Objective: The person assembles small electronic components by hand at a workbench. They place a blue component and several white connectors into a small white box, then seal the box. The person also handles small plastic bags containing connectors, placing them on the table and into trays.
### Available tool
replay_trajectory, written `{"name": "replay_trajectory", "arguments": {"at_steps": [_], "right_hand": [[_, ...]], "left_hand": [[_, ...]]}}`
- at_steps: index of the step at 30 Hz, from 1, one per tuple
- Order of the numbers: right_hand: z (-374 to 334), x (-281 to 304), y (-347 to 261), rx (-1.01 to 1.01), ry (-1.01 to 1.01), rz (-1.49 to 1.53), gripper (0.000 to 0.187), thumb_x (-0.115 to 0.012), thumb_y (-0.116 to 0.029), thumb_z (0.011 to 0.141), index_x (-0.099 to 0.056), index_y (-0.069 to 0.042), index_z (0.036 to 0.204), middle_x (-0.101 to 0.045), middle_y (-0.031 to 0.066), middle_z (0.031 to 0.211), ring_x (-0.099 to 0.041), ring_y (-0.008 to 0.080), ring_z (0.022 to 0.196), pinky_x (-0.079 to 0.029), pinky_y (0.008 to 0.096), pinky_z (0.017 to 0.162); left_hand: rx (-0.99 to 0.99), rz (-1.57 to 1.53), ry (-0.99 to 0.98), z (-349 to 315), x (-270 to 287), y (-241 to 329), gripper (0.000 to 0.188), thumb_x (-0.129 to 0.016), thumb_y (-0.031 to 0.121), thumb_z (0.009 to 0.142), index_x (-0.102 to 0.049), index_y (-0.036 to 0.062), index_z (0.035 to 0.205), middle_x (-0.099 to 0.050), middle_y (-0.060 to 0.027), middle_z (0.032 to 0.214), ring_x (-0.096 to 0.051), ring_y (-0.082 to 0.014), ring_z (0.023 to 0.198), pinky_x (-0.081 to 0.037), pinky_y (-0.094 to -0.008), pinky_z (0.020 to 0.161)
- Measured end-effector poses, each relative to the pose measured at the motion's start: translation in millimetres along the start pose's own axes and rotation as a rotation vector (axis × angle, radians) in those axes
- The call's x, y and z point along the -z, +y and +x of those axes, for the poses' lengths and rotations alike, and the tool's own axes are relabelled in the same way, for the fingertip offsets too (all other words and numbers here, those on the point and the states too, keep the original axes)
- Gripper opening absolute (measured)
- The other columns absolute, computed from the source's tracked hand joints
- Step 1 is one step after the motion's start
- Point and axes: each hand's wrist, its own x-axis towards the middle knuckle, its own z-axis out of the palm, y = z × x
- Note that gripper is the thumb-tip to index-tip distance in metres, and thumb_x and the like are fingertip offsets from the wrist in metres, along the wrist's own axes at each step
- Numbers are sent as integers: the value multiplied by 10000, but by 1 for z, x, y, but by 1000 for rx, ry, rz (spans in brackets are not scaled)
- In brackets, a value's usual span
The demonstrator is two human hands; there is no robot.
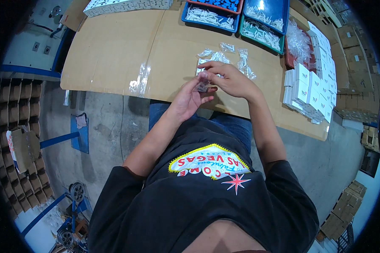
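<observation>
My left hand is raised palm-up at the near edge of the cardboard-covered table and holds a small clear plastic bag between its fingertips. My right hand curls over the top of the same bag, fingers pinching it. Just beyond my hands several small clear bags with white parts lie loose on the cardboard. What is inside the held bag is too small to tell.
Blue and green trays of white parts stand at the far edge. Small white boxes are stacked at the right. More white boxes lie at the far left. Cardboard dividers and cartons flank the table.
</observation>
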Motion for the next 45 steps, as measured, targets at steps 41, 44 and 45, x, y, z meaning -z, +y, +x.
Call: {"name": "replay_trajectory", "arguments": {"at_steps": [41,44,45], "right_hand": [[-13,131,133,-167,784,-173,160,-679,-108,939,-735,-58,1080,-737,47,981,-619,114,787,-500,281,732],[-25,80,70,-103,536,-52,169,-688,-95,936,-743,-58,1092,-710,24,956,-597,100,807,-466,253,713],[-28,65,53,-59,472,-33,165,-688,-83,936,-743,-46,1088,-699,19,949,-586,94,810,-448,243,700]], "left_hand": [[20,29,37,-1,0,7,506,-477,481,1058,-566,101,1380,-646,-48,1291,-629,-193,1090,-523,-338,905],[20,26,25,1,0,7,504,-475,473,1062,-554,97,1388,-646,-64,1299,-638,-203,1100,-527,-350,911],[22,22,20,2,0,7,499,-473,471,1064,-555,97,1384,-647,-66,1297,-640,-204,1102,-528,-352,911]]}}
